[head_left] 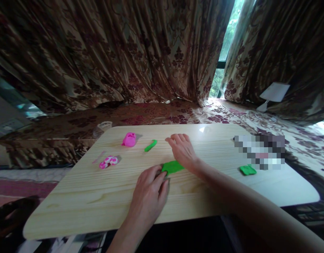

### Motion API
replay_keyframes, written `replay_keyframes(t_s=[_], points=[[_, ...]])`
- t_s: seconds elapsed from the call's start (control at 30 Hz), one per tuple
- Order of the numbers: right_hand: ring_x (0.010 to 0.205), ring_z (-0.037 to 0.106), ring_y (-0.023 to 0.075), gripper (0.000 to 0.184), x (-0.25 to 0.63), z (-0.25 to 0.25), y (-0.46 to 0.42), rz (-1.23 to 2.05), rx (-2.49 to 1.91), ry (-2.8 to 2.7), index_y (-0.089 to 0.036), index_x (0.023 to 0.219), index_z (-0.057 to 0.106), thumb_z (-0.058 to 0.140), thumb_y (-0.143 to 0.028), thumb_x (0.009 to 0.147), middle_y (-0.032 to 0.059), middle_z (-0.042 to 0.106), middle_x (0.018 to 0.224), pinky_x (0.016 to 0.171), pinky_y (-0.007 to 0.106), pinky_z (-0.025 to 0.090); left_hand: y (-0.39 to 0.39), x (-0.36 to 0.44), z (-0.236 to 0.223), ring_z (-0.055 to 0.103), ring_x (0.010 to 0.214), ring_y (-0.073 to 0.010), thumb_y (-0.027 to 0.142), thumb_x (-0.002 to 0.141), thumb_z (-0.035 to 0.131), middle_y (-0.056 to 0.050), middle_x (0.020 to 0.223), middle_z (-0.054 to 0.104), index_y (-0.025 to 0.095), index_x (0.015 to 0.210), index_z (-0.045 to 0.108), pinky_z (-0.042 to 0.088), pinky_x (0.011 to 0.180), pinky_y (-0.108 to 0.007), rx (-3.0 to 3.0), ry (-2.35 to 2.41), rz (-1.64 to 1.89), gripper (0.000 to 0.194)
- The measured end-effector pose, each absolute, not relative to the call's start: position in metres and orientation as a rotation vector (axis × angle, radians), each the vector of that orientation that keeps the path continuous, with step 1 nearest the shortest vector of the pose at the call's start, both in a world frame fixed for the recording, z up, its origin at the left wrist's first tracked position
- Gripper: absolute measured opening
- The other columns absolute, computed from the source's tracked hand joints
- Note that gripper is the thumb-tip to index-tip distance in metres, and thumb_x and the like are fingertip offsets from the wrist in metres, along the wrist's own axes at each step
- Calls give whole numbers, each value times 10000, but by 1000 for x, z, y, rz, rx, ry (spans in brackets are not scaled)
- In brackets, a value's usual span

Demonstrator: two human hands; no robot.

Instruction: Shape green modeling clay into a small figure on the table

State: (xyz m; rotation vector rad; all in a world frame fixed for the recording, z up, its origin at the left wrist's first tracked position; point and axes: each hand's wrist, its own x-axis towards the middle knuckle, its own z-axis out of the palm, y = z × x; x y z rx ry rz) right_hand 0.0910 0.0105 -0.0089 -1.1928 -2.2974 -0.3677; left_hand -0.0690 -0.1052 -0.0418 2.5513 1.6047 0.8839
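A flat, longish piece of green modelling clay (172, 167) lies on the wooden table, between my two hands. My left hand (148, 186) holds its left end, the fingertips bent onto the edge and the thumb close below. Over its right end is the heel of my right hand (183, 149), palm down, with the thumb apart and the fingers stretched out toward the far side. That end of the clay is hidden under the hand and wrist. A thin, curved green clay strip (150, 145) lies farther back, left of my right hand.
A pink clay shape (129, 139) stands at the back left of the table (104, 203). Nearer are pink-and-white spotted clay pieces (108, 161) beside a thin clear stick. At the right lie a small green clay square (247, 170) and a pixelated object (259, 151). A clear cup (102, 129) stands behind.
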Motion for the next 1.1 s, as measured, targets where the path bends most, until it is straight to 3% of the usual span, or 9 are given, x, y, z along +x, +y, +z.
replay_keyframes(t_s=[0.13, 0.3, 0.5, 0.67, 0.8, 0.9, 0.97, 1.1], points=[[987, 413, 234, 347, 100, -10, 17, -400, -1344, -2077, -193, 1185, 489, 373, -112, 868, 99, 523, 1071, 873, 373, 284, -105, -70, -45, 498, 1068, -239, 233, 832, 466, -89, 1135, 563, 190, 1068, 574, 395, 941, -418, 2575, 1561, 919, 263], [963, 429, 231, 304, 114, -8, 25, -438, -1270, -2251, -202, 1110, 540, 402, -110, 855, 94, 547, 1004, 883, 380, 283, -104, -72, -41, 547, 993, -230, 258, 819, 484, -83, 1047, 601, 197, 1105, 496, 430, 881, -405, 2447, 1648, 997, 293], [965, 468, 236, 384, 134, 6, 34, -296, -1397, -1914, -183, 1133, 524, 425, -60, 783, 107, 536, 1016, 807, 357, 350, -68, -40, -9, 568, 909, -209, 214, 836, 399, -78, 947, 622, 193, 905, 577, 440, 810, -371, 2385, 1772, 947, 192], [928, 518, 219, 394, 148, -2, 36, -83, -1331, -1875, -182, 1119, 536, 430, -73, 756, 102, 534, 1051, 773, 357, 402, -36, -9, 6, 581, 785, -264, 210, 616, 587, -89, 757, 636, 189, 678, 601, 437, 677, -378, 2347, 1786, 537, 67], [885, 545, 198, 348, 159, -10, 45, 339, -1190, -1713, -157, 1059, 579, 439, -94, 747, 105, 561, 1026, 824, 382, 411, -24, -9, 8, 568, 688, -217, 180, 546, 603, -45, 665, 612, 186, 598, 585, 415, 601, -313, 2186, 1629, 584, 56], [814, 583, 184, 272, 162, -13, 49, 542, -1151, -1627, -121, 986, 610, 434, -161, 781, 99, 624, 898, 786, 361, 449, -12, -17, 15, 547, 599, -148, 204, 622, 568, -10, 632, 588, 172, 659, 572, 398, 531, -246, 2034, 1501, 703, 50], [763, 608, 172, 287, 161, -12, 45, 641, -1135, -1624, -117, 969, 622, 409, -249, 828, 89, 654, 830, 712, 324, 480, -3, -21, 22, 554, 597, -125, 244, 680, 562, -2, 671, 603, 164, 810, 577, 411, 540, -229, 1810, 1385, 885, 153], [786, 615, 154, 386, 152, -3, 26, 1106, -943, -1544, -141, 972, 630, 364, -402, 871, 84, 664, 889, 671, 280, 482, 8, -22, 32, 593, 663, -136, 288, 643, 666, -25, 760, 648, 151, 966, 589, 458, 639, -263, 1245, 1155, 1212, 360]])
